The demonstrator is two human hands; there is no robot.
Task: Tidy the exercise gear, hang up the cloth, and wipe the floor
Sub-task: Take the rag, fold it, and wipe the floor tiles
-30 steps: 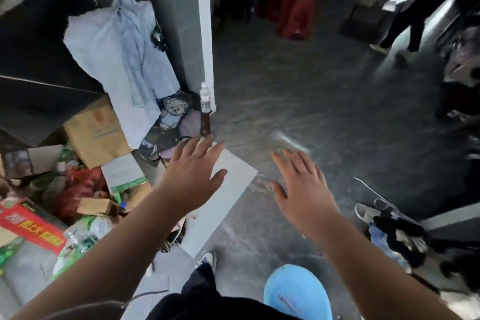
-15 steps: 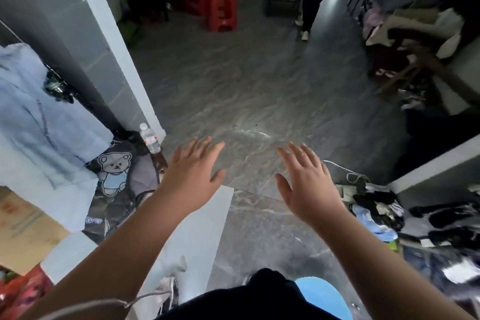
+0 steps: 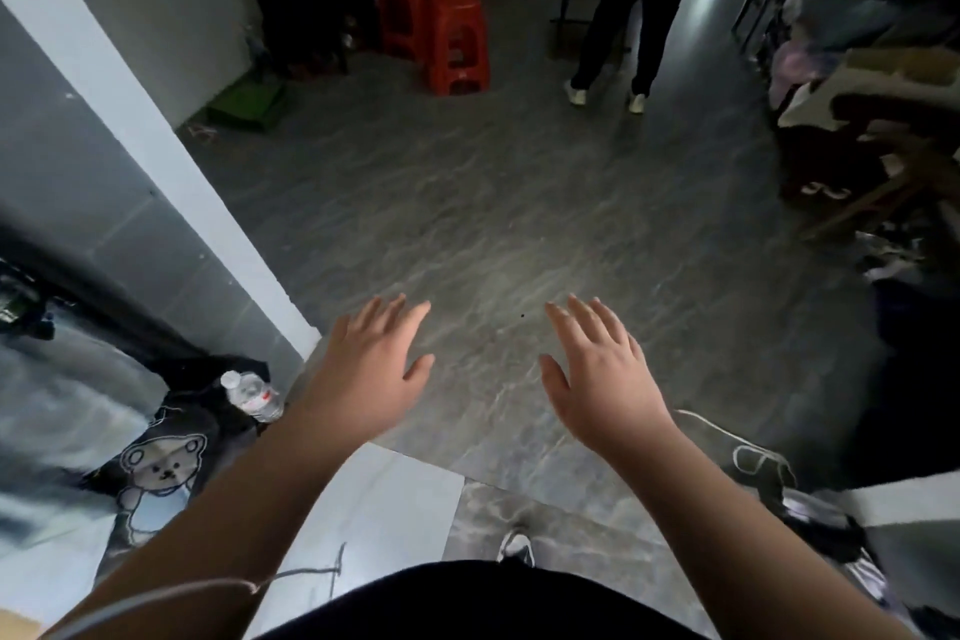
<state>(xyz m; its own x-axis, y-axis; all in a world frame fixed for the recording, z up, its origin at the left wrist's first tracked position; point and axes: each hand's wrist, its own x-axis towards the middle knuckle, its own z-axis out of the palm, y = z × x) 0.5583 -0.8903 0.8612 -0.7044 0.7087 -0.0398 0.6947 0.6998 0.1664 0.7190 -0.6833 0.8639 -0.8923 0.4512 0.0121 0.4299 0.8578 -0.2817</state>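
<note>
The floor [image 3: 519,224], grey and streaked, fills the middle of the view from near to far. Both hands are held out above it, palms down, with nothing gripped. The left hand [image 3: 371,369] is shown with fingers straight and slightly spread, thumb out to the right. The right hand [image 3: 602,374] is shown likewise, fingers extended and parted, thumb out to the left; the two hands are set apart, level with each other.

A pale cloth [image 3: 57,400], blurred, is seen at the left edge against a grey wall [image 3: 104,203]. A dark bear-print fabric [image 3: 156,473] lies beneath it, and a clear bottle [image 3: 252,396] stands just beside the left wrist. A white panel [image 3: 384,509] lies flat on the floor near the left forearm. A shoe [image 3: 517,547] is visible at the near edge.

Stacked red stools [image 3: 452,26] are placed at the far side. A second person's legs [image 3: 623,16] are seen to their right. Piled clothes [image 3: 872,120] occupy the right edge.
</note>
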